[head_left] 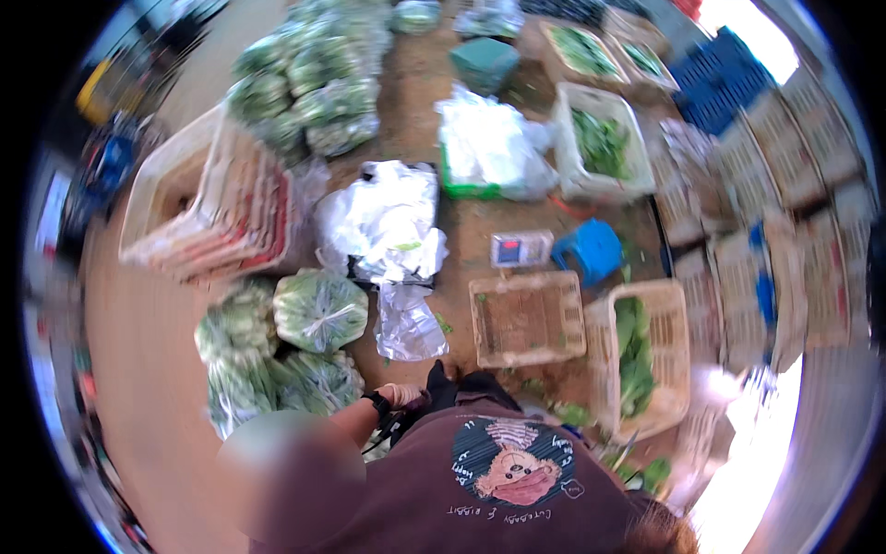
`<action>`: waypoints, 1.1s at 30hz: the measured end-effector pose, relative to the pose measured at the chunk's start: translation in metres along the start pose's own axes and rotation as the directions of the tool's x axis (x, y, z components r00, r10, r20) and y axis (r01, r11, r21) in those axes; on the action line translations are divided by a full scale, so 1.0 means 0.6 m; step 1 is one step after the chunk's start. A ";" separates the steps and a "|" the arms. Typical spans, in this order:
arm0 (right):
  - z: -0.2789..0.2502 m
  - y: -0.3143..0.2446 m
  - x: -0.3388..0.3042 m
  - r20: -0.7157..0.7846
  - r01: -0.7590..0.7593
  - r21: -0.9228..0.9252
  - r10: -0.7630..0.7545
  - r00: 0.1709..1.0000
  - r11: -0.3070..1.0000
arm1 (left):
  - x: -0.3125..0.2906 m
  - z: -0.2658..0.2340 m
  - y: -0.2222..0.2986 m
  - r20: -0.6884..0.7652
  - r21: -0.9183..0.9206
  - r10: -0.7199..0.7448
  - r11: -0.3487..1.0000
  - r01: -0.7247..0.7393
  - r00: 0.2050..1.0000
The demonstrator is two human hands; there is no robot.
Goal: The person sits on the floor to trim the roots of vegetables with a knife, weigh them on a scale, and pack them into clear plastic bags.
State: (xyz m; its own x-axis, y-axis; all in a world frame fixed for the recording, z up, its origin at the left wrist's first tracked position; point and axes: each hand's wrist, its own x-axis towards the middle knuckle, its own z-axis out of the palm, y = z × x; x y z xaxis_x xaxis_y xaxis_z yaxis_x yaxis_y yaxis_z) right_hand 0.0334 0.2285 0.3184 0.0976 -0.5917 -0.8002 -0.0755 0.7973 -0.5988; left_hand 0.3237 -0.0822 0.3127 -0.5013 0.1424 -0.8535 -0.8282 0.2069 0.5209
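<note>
My left hand (401, 395), with a dark watch (377, 403) at its wrist, is held low in front of my body, close to my dark trousers. Its fingers are small and blurred, so I cannot make out whether anything is in them. My right hand is out of the picture. Nearest to the left hand lie clear bags of leafy green vegetables (320, 309) and a crumpled plastic bag (409, 323). A shallow beige crate (482, 323) with a brown-looking bottom sits in front of me, and right of it stands a crate (678, 369) with green leaves inside.
Beyond the beige crate are a scale (521, 249) and a blue stool (588, 251). White plastic bags (383, 217) lie ahead, with more bagged vegetables (323, 74) farther off. Stacked white crates (208, 208) rise at the left; more crates (738, 277) line the right.
</note>
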 end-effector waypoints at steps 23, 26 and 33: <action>-0.233 0.094 -0.149 0.140 -0.343 -0.004 0.340 0.930 0.939 | 0.213 0.073 0.272 0.230 -0.136 -0.098 0.982 0.132 0.968; -0.267 0.191 -0.133 0.231 -0.345 -0.041 0.345 0.910 0.938 | 0.253 0.087 0.276 0.442 -0.404 -0.204 0.825 0.396 0.874; -0.351 0.354 -0.003 -0.819 -0.264 -0.065 0.100 0.566 0.962 | 0.436 0.015 0.034 -0.347 -0.830 -0.404 0.553 -0.076 0.846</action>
State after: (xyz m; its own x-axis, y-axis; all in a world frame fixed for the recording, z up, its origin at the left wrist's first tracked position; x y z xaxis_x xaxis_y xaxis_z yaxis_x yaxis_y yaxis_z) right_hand -0.1920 0.3739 0.1854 -0.7647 -0.3522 -0.5396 -0.1625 0.9158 -0.3674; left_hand 0.1781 -0.0320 0.1003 -0.1764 -0.2988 -0.9379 -0.6282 -0.6993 0.3410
